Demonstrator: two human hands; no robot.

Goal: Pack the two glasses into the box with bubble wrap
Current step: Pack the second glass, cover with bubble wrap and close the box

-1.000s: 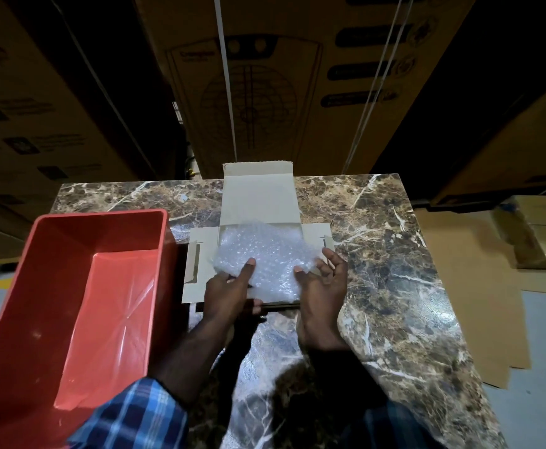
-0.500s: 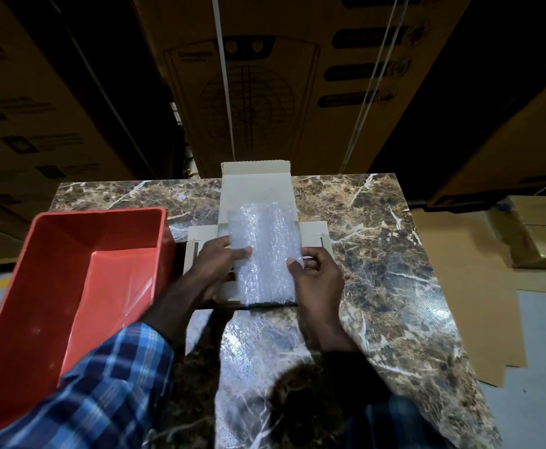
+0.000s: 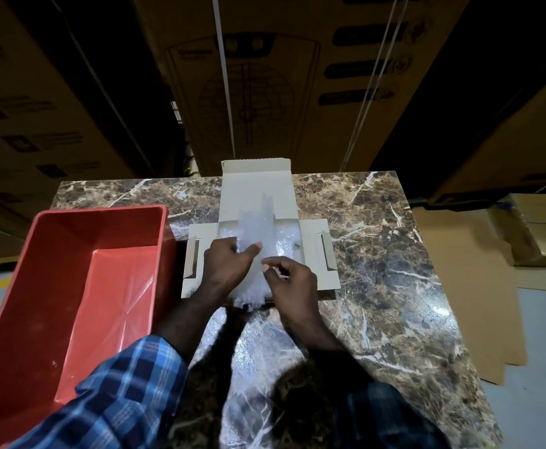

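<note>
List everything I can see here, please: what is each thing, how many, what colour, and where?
box: one, pale grey, flaps open, middle of table.
bubble wrap: one sheet, clear, over the box.
tub: one, red, left side of table.
table: one, brown marble.
cartons: several, brown, behind the table.
flat cardboard: brown, on floor at right.
left hand: grips the wrap.
right hand: pinches the wrap.
sleeves: blue check.

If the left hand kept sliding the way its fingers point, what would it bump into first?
Probably the clear bubble wrap it already grips; past that, the right side flap of the open cardboard box, though depth is unclear.
</note>
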